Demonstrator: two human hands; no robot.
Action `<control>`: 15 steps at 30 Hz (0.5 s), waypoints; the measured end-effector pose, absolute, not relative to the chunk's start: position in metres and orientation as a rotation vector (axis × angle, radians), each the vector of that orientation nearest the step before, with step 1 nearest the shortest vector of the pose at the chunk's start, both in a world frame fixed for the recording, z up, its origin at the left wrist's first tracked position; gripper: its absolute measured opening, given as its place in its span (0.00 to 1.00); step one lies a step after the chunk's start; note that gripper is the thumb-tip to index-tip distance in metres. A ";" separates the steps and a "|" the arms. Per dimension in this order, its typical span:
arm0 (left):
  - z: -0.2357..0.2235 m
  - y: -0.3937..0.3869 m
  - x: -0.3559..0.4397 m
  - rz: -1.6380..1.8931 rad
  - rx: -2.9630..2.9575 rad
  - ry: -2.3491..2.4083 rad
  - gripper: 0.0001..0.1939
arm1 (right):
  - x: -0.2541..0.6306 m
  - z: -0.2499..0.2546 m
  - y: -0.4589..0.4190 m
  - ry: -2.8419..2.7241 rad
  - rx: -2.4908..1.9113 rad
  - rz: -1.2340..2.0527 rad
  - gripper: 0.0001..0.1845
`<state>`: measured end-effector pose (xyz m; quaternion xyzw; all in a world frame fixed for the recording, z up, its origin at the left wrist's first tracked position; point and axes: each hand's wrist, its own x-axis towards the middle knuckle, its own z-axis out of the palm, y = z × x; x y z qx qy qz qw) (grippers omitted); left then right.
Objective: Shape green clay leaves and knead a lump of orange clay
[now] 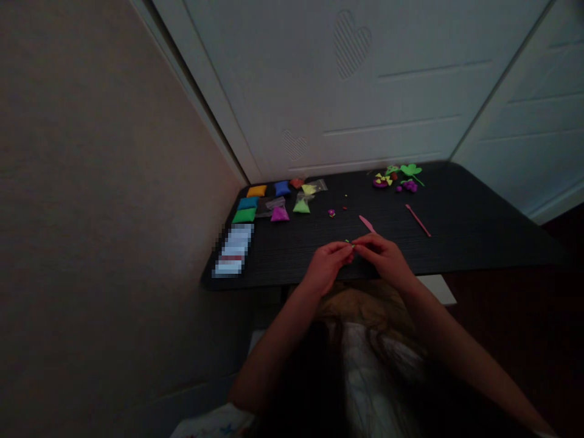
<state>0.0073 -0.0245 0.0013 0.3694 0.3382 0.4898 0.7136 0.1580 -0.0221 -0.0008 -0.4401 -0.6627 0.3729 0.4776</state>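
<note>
Near the table's front edge, my left hand (329, 263) and my right hand (382, 254) meet at the fingertips. Both are closed in a pinch around a tiny piece of green clay (347, 241), mostly hidden by the fingers. Just beyond my right hand lies a pink plastic clay knife (366, 223), its near end by my fingers. A small purple and yellow clay piece (331, 213) sits farther off on the table, with a tiny red bit (345, 208) to its right.
Several bags of coloured clay, among them a magenta bag (280, 213), cover the back left of the black table (474, 225). A blurred phone-like sheet (235, 249) lies at left. Clay shapes, including a green leaf (411, 170) and purple balls (409, 187), and a pink stick tool (418, 220) are at right.
</note>
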 end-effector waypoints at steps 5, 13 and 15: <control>0.002 -0.024 0.007 1.107 0.795 0.745 0.07 | 0.158 -0.002 -0.022 -1.630 -1.065 0.903 0.09; 0.001 -0.024 0.009 1.124 0.818 0.788 0.07 | 0.157 -0.001 -0.023 -1.621 -1.101 0.894 0.10; 0.001 -0.025 0.009 1.129 0.824 0.788 0.07 | 0.156 0.000 -0.023 -1.626 -1.111 0.895 0.10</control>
